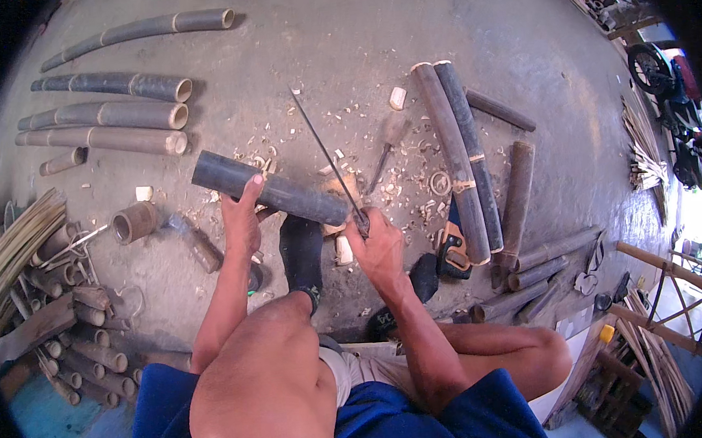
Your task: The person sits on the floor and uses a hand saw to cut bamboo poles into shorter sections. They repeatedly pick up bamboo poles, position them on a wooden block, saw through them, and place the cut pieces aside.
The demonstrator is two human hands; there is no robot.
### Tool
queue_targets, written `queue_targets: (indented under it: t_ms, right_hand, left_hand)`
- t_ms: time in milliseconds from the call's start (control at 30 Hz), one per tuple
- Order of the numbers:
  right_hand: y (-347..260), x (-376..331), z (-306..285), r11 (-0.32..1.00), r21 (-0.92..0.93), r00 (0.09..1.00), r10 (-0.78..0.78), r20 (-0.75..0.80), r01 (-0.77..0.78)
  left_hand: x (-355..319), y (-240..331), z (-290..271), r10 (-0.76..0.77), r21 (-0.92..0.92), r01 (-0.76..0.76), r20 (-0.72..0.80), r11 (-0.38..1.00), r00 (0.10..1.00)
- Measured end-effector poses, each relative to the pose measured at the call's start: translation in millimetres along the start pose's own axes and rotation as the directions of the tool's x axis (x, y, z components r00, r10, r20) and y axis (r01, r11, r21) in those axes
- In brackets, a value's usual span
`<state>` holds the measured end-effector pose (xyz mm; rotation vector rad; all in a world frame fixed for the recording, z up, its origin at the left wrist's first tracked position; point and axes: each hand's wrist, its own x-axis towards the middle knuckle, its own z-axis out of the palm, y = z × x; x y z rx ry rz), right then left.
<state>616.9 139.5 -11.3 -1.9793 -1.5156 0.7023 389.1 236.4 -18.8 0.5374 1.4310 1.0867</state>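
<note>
My left hand (241,218) is closed around a dark bamboo tube (284,193), thumb on top. The tube lies slanted across in front of my raised knee, its right end by my right hand. Closed on the handle of a long, thin-bladed knife (323,144) is my right hand (379,248). The blade points away and slightly left, seen nearly edge-on, passing just beyond the tube's right end. Whether it touches the tube I cannot tell. Behind that end a pale wooden block (339,187) is partly hidden. Curled pale shavings (269,159) lie around the tube.
Several bamboo poles (134,86) lie at far left. A pair of poles (452,155) and a wooden-handled saw (453,248) are on the right. A wooden-handled tool (394,130) lies ahead. Bamboo pieces (92,359) are stacked at left; a motorcycle (666,75) stands far right.
</note>
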Motion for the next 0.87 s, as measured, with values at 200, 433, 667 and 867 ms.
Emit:
queue_targets:
  t_ms: [200, 433, 667, 867]
  right_hand:
    - [14.2, -3.0, 3.3, 0.915, -0.315, 0.912, 0.333, 0.239, -0.252]
    - [2.6, -1.7, 8.1, 0.996, -0.057, 0.996, 0.078, 0.046, -0.075]
    - [4.1, -4.1, 0.8, 0.998, -0.039, 0.996, 0.045, 0.076, -0.042]
    - [40.3, -9.1, 26.5, 0.921, -0.291, 0.898, 0.341, 0.278, -0.259]
  left_hand:
    - [1.9, -0.3, 1.0, 0.024, 0.002, -0.024, 0.017, 1.0, 1.0]
    - [6.8, -3.5, -12.3, 0.004, -0.004, -0.004, 0.099, 1.0, 0.995]
    - [12.4, -13.0, -19.6, 0.03, 0.038, -0.036, 0.136, 0.999, 0.99]
    - [9.5, 2.0, -16.9, 0.03, 0.075, -0.042, 0.162, 0.996, 0.986]
